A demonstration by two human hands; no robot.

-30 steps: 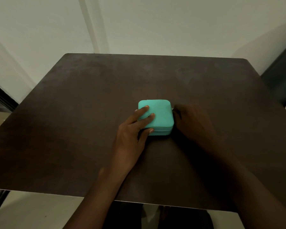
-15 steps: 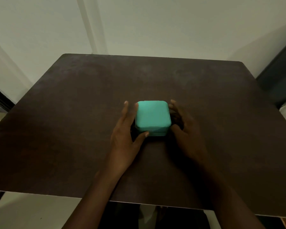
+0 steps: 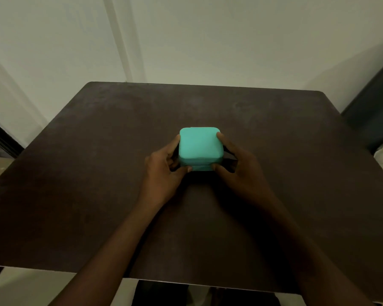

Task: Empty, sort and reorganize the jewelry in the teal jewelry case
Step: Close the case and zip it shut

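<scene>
Because the light is dim, the seam and any zipper on the teal jewelry case are hard to make out, and whether its lid is lifted at all cannot be told; nothing inside shows. Far left, a dark strip at the frame edge is cut off and unreadable. Left hand comes in from below, forearm angled up and rightward; its fingers lie along the case's left side, thumb pressed to the near face, so the hand is clamped on the case. Case sits at the middle of the dark brown table, between both hands. Right hand mirrors the left: one fingertip on the lid's far right corner, thumb at the near face, the other fingers lost in shadow behind the case. Far right, a dark upholstered shape and something pale are cut off.
</scene>
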